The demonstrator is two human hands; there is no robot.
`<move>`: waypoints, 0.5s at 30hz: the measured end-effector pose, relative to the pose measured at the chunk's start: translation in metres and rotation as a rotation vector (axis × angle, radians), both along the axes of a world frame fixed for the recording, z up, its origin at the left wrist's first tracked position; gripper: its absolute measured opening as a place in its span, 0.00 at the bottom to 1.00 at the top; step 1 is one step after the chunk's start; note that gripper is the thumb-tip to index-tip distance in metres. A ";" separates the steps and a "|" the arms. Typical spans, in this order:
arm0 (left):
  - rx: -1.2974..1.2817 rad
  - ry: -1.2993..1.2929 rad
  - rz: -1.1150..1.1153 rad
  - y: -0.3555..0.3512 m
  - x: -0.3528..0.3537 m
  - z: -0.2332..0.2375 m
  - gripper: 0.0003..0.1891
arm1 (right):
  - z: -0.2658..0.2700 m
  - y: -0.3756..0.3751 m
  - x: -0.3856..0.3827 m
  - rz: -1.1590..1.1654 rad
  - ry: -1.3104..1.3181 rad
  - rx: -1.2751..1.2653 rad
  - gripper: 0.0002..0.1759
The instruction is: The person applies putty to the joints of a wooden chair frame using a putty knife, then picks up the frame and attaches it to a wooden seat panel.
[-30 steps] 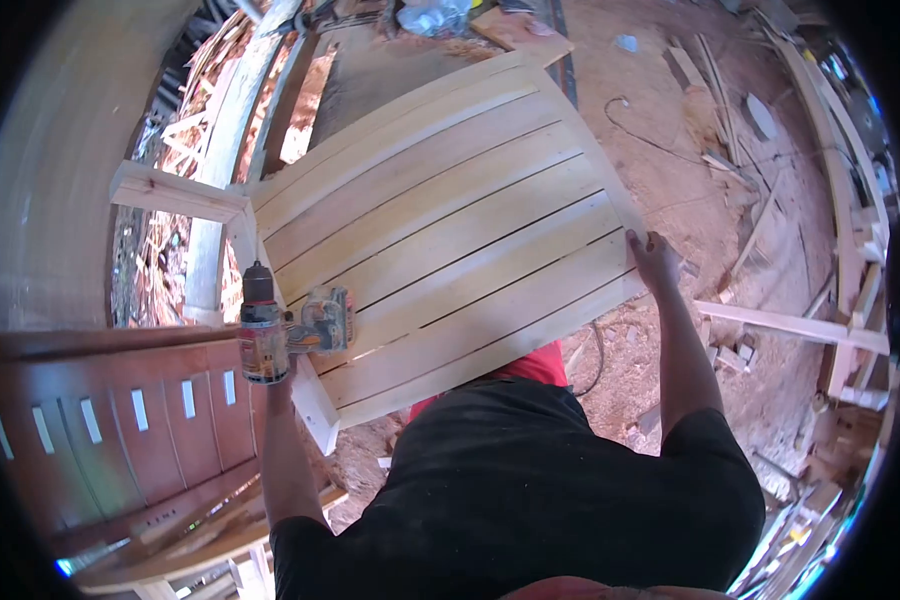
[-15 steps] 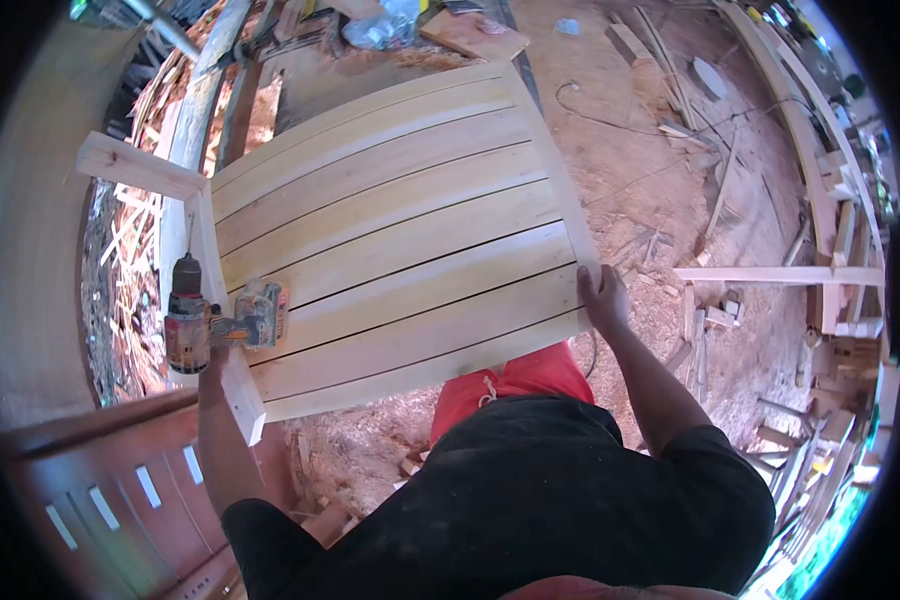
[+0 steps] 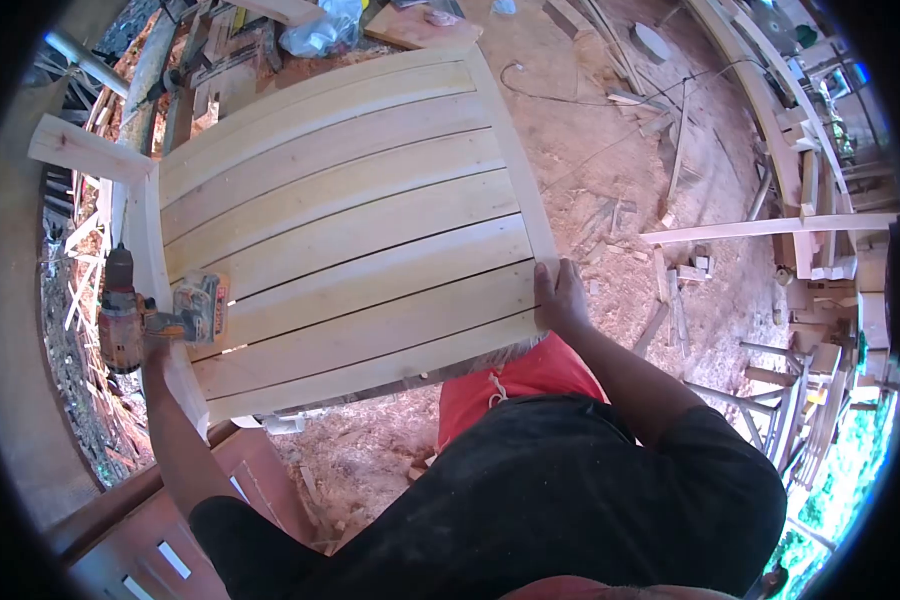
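A pale slatted wooden panel (image 3: 350,215) spans the space before my body, with a side rail and a short board (image 3: 88,152) sticking out at its upper left. My right hand (image 3: 562,296) grips the panel's right edge near the lower corner, thumb on the top face. At the left edge my left hand (image 3: 157,348) is mostly hidden behind a cordless drill (image 3: 122,325). The drill points up, its battery (image 3: 202,308) over the slats. Whether that hand holds the drill, the rail or both is unclear.
Sawdust and wood scraps cover the ground (image 3: 570,150). A clear plastic bag (image 3: 322,28) lies beyond the panel. A narrow plank (image 3: 770,228) and stacked timber are at the right. Reddish-brown slotted panelling (image 3: 200,520) stands at the lower left. A thin cable crosses the ground.
The panel, the drill and both hands have shifted left in view. The surroundings have also shifted, and more of the slotted panelling is out of view at the lower left.
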State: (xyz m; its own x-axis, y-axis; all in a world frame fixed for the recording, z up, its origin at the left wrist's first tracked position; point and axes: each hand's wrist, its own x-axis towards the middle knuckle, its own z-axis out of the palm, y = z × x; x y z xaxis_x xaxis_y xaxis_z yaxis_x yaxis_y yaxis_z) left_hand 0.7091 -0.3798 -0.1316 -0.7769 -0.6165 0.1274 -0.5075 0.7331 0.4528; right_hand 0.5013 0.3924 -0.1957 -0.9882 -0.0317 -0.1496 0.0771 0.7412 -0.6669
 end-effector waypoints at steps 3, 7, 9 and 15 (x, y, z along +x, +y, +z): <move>-0.045 0.033 -0.079 -0.012 -0.017 -0.005 0.36 | -0.020 -0.009 0.009 -0.053 0.059 0.039 0.35; -0.114 0.082 -0.119 -0.019 -0.004 -0.003 0.36 | -0.025 -0.016 0.009 -0.015 0.054 0.062 0.37; -0.131 0.131 -0.165 -0.022 -0.013 -0.004 0.36 | -0.020 -0.018 0.009 -0.022 0.016 0.027 0.37; -0.136 0.024 0.031 0.001 -0.012 0.006 0.39 | -0.030 -0.014 0.006 -0.019 0.058 0.054 0.38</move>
State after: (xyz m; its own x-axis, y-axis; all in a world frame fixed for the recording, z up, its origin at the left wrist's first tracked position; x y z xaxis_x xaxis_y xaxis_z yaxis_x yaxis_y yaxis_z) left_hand 0.6974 -0.3785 -0.1251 -0.7535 -0.6159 0.2299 -0.5208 0.7727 0.3629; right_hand 0.5074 0.3787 -0.2255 -0.9957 -0.0066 -0.0929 0.0536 0.7748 -0.6299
